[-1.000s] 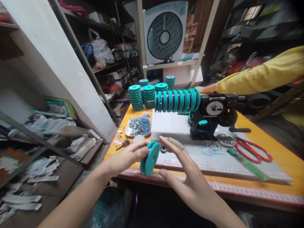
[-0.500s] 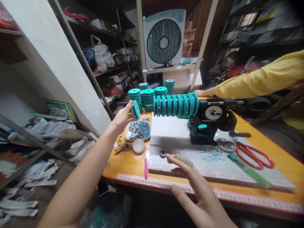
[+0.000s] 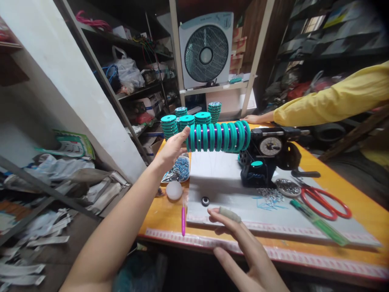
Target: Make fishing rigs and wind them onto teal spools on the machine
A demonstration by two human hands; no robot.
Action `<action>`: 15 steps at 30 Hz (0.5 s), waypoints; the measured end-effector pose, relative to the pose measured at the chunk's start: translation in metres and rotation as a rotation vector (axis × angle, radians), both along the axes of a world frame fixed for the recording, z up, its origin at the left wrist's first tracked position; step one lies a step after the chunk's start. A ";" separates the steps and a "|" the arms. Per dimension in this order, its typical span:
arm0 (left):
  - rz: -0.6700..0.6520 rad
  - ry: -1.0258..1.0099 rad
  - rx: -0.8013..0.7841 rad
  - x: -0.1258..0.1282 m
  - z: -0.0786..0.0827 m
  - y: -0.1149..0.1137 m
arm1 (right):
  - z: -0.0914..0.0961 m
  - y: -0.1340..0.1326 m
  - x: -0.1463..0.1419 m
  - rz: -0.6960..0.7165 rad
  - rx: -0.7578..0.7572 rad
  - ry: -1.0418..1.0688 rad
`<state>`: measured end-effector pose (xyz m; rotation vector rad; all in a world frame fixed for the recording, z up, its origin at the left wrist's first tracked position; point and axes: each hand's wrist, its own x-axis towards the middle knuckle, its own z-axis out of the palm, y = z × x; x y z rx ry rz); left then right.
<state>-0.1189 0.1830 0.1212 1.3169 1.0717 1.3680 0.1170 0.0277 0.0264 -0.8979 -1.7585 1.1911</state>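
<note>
My left hand [image 3: 172, 149] reaches out to the left end of a row of teal spools [image 3: 219, 137] wound with purple thread. The row sits on the shaft of a black winding machine [image 3: 269, 154]. The fingers are closed on the end spool [image 3: 191, 138], which sits against the rest of the row. My right hand [image 3: 243, 247] hovers over the front edge of the orange table [image 3: 367, 211]. Its fingers are spread, it holds nothing, and a wrap covers the forefinger tip.
Stacks of teal spools [image 3: 182, 121] stand at the table's back. A tray of blue pieces [image 3: 180, 167], a white disc [image 3: 174, 190], a pink-handled tool [image 3: 183, 215], red scissors [image 3: 326, 198] and a green pen [image 3: 319, 223] lie about. Another person's yellow sleeve [image 3: 328, 105] reaches in from the right.
My left hand carried the teal spool from the table's front edge up to the shaft and brought it against the row. My right hand let go and dropped back.
</note>
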 end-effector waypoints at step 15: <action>0.000 0.091 0.084 0.000 -0.005 -0.001 | 0.034 0.040 0.029 -0.205 0.469 0.066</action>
